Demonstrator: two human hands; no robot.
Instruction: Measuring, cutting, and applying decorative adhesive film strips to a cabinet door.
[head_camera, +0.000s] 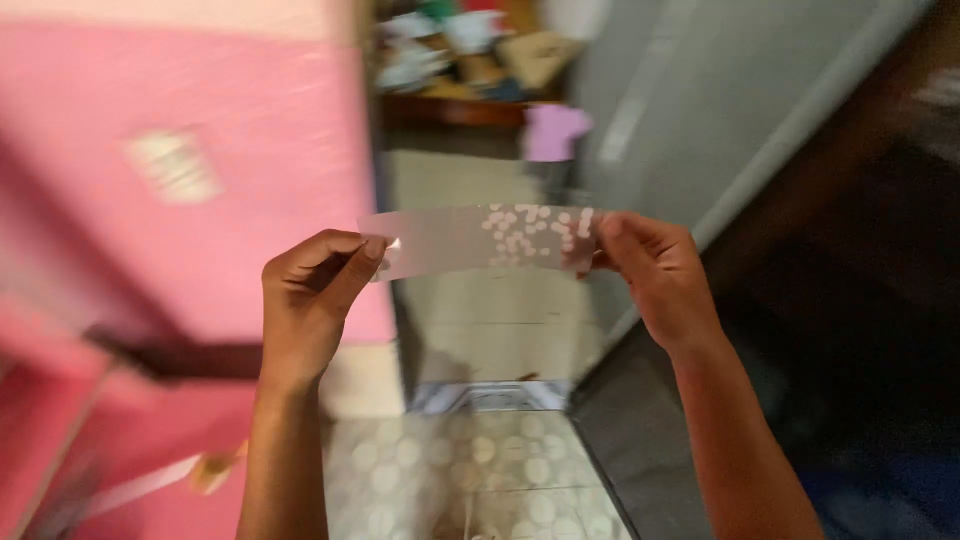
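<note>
I hold a thin strip of clear film (470, 240) stretched flat between both hands at chest height. Small pale pink dots cover its right part. My left hand (312, 305) pinches the strip's left end between thumb and forefinger. My right hand (655, 275) grips the right end the same way. The picture is blurred by motion.
A pink wall (180, 180) with a pale switch plate (172, 165) fills the left. A grey door or panel (720, 110) stands on the right, with a dark area beyond it. Pebble-patterned floor tiles (470, 480) lie below. A cluttered shelf (470, 60) and a purple object (555, 130) show at the far end.
</note>
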